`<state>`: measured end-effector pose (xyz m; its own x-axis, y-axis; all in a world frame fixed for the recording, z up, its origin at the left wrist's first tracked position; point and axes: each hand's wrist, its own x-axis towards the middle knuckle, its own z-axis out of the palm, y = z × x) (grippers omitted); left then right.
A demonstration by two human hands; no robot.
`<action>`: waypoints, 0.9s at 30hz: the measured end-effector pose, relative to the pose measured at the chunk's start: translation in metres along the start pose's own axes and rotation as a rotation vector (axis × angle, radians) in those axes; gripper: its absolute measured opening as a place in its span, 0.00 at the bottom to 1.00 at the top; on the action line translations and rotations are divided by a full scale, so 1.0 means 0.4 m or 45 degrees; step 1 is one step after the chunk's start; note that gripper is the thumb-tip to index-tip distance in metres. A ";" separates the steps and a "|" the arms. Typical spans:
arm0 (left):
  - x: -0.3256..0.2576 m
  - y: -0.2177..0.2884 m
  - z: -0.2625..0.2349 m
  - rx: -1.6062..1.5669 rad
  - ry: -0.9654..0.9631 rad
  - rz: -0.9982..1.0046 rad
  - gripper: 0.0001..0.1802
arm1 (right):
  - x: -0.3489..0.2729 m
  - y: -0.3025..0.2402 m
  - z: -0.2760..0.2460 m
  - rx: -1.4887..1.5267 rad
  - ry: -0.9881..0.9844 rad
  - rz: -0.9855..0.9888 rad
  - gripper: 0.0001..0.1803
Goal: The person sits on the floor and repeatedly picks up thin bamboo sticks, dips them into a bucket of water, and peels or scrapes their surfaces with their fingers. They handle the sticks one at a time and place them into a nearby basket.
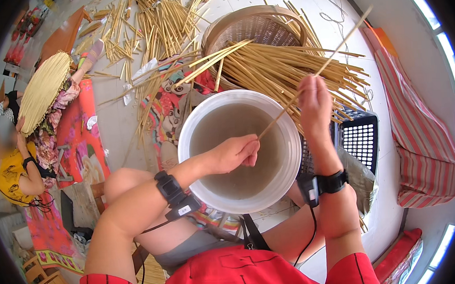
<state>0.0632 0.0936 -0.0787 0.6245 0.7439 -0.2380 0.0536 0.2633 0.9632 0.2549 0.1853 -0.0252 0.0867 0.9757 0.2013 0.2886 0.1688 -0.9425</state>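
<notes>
My left hand [236,153] pinches the lower end of a long thin bamboo strip [336,49] above a white bucket [191,128] of murky water. My right hand [315,104] grips the same strip farther up, over the bucket's right rim. The strip runs diagonally up to the right. Both wrists wear black bands with small devices. The bucket sits between my knees.
A bundle of bamboo strips [280,68] lies across a woven basket [254,23] behind the bucket. More strips [153,27] litter the floor. A black crate [360,136] stands at right, striped cloth [419,130] beyond. Another person [15,160] sits at left holding a woven piece [42,91].
</notes>
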 end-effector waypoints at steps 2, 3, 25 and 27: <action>-0.010 -0.002 -0.007 -0.114 -0.059 -0.025 0.15 | 0.024 0.000 -0.030 0.102 -0.023 0.115 0.18; -0.015 0.004 -0.014 -0.177 -0.067 -0.013 0.14 | 0.022 0.005 -0.028 0.194 -0.023 0.144 0.18; -0.056 0.086 0.003 -0.838 0.317 -0.155 0.09 | -0.067 -0.057 0.066 0.427 -0.466 0.385 0.17; -0.055 0.085 -0.003 -0.785 0.319 -0.169 0.10 | -0.072 -0.060 0.065 0.432 -0.494 0.370 0.16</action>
<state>0.0504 0.0870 -0.0410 0.4400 0.7812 -0.4429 -0.3829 0.6093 0.6943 0.2207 0.1567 -0.0153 -0.2569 0.9577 -0.1300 -0.0218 -0.1402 -0.9899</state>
